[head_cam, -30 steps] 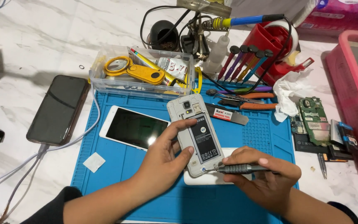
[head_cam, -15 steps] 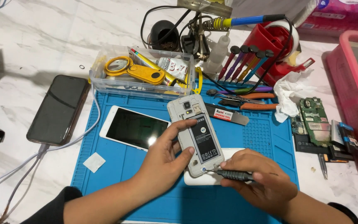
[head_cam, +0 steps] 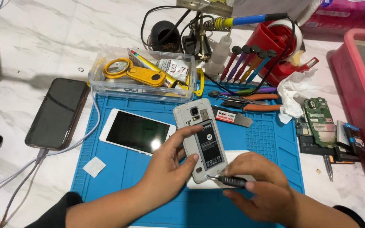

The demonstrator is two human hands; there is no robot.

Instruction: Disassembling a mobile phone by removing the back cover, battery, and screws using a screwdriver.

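Note:
My left hand grips a grey phone that lies face down with its back cover off and its black battery showing. The thumb rests on the phone's left edge. My right hand holds a small black screwdriver, its tip touching the phone's lower right corner. Under the phone lies a white cover. All of this sits on a blue work mat.
A white phone lies on the mat to the left. A black phone on a cable lies off the mat. Behind are a clear box of tools, pliers, a screwdriver rack, circuit boards and a pink basket.
My right hand has shifted left and down with the screwdriver, bringing its tip to the phone's lower right corner. The left hand and phone have stayed in place.

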